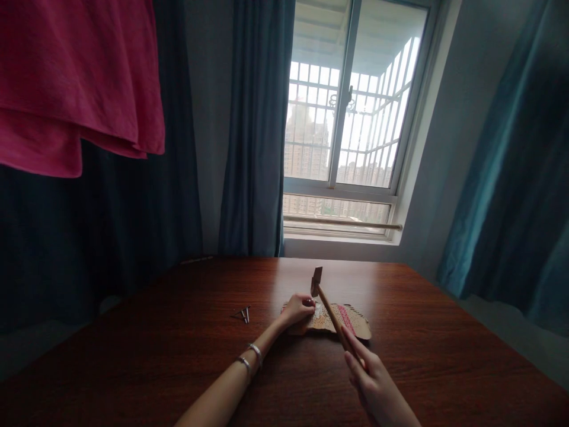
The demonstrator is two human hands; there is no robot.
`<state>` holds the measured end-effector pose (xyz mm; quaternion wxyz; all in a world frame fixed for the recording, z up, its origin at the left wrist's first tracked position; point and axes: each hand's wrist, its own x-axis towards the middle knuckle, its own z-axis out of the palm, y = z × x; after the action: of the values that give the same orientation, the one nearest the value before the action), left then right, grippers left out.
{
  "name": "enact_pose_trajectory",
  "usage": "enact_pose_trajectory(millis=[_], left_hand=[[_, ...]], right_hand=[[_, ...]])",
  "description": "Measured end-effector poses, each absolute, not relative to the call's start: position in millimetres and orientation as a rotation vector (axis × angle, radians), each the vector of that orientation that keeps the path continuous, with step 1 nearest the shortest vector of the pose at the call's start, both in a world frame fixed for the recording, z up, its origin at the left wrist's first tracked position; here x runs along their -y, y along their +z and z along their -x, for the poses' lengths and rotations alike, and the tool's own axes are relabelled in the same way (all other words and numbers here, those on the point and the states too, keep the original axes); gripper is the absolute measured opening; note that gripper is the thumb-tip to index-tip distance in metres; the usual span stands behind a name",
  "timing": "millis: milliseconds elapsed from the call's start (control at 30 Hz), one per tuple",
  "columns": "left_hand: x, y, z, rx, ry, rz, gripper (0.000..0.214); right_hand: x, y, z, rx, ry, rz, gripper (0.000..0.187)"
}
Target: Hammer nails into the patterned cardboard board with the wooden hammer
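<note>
A flat brown board (355, 323) with a pink patterned strip lies on the dark wooden table (178, 350). My left hand (299, 308), two bangles on its wrist, rests curled at the board's left end, fingers pinched on something too small to make out. My right hand (373, 379) is wrapped round the wooden handle of a small hammer (326, 305). The hammer's metal head is raised just above my left hand's fingertips.
A few loose nails (243, 313) lie on the table left of my left hand. A thin stick (195, 260) sits at the table's far left edge. Beyond the table are blue curtains (255, 130) and a barred window (351, 118). A pink cloth (75, 83) hangs at upper left.
</note>
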<state>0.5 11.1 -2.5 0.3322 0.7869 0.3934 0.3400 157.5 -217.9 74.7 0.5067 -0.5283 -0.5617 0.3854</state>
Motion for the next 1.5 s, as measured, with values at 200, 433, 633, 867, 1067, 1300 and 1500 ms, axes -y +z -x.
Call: enact_pose_trajectory(millis=[200, 433, 633, 867, 1067, 1300, 1500], left_hand=[[-10, -1, 0, -1.058, 0.864, -2.032, 0.019], [-8, 2, -2, -1.056, 0.859, -2.032, 0.018], [-7, 3, -2, -1.072, 0.861, -2.025, 0.019], [-10, 0, 0, -1.067, 0.845, -2.077, 0.020], [-11, -1, 0, -1.063, 0.858, -2.080, 0.020], [-13, -5, 0, -1.052, 0.867, -2.099, 0.021], [-12, -4, 0, -1.040, 0.870, -2.121, 0.019]], right_hand=[[219, 81, -157, 1.415, 0.946, 1.265, 0.055], [213, 71, -158, 1.447, 0.905, 1.254, 0.058], [215, 72, -159, 1.425, 0.938, 1.269, 0.059], [220, 77, -157, 1.374, 0.964, 1.294, 0.059], [219, 72, -159, 1.336, 0.941, 1.259, 0.058], [220, 72, -159, 1.364, 0.961, 1.296, 0.061], [217, 70, -161, 1.456, 0.829, 1.254, 0.054]])
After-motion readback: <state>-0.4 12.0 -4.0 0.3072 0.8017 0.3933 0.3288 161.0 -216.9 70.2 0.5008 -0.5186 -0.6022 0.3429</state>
